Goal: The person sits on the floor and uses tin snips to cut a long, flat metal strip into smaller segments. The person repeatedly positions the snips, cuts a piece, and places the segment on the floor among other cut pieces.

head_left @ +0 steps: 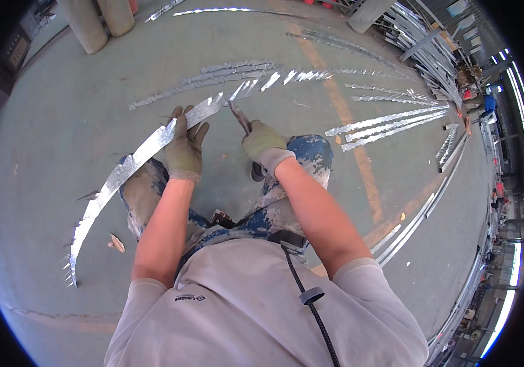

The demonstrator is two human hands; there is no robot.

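Observation:
A long, shiny sheet-metal strip with tabs cut along its edge runs from in front of me down to the left, its near end low by the floor. My left hand, in an olive work glove, is closed on the strip close to its far end. In my gloved right hand are dark metal pliers, gripped by the handles. Their jaws are at the strip's far end, by a bent tab; whether they bite on it I cannot tell.
More notched metal strips lie on the green floor ahead, with several straight strips to the right. Stacked metal profiles fill the far right. Two thick posts stand at the far left. A person in blue is far off.

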